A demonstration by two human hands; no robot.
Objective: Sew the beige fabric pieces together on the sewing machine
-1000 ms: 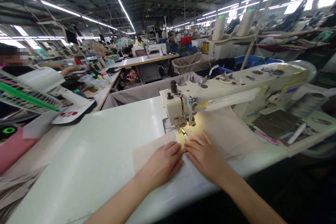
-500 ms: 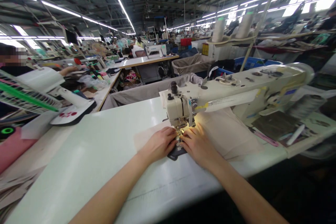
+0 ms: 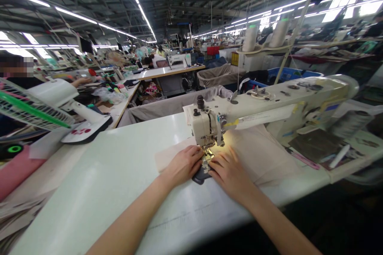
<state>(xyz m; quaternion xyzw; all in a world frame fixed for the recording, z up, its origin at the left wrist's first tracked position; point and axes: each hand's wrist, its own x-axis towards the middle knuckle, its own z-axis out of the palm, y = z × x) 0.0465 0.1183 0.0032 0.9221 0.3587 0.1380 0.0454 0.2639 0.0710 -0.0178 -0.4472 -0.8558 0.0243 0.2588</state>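
Beige fabric (image 3: 260, 155) lies spread on the white sewing table (image 3: 119, 175), under the arm of the cream sewing machine (image 3: 269, 107) and out toward the table's right end. In the head view, we see both of our hands at the presser foot (image 3: 208, 152), under the machine's small lamp. Our left hand (image 3: 182, 163) rests palm down on the left part of the fabric, fingertips just beside the foot. Our right hand (image 3: 229, 173) lies flat on the fabric on the other side, fingers stretched toward the needle. Neither hand closes around anything; both press the cloth to the table, close together, with only a narrow gap between them. In that gap, a dark piece (image 3: 201, 176) shows just in front of the foot, touching both hands.

A second ago, our hands sat nearer the table's front edge, with the fabric covering the spot where the dark piece now shows. Half a second ago they had reached the foot, and since then they have hardly shifted; the right hand sits slightly further back.

At the table's far left corner stands a white fan (image 3: 74, 103) with a green blade, and pink cloth (image 3: 14, 171) lies at the left edge. Two thread cones (image 3: 249, 36) stand behind the machine. Another person sits at the far left, partly hidden by the fan.
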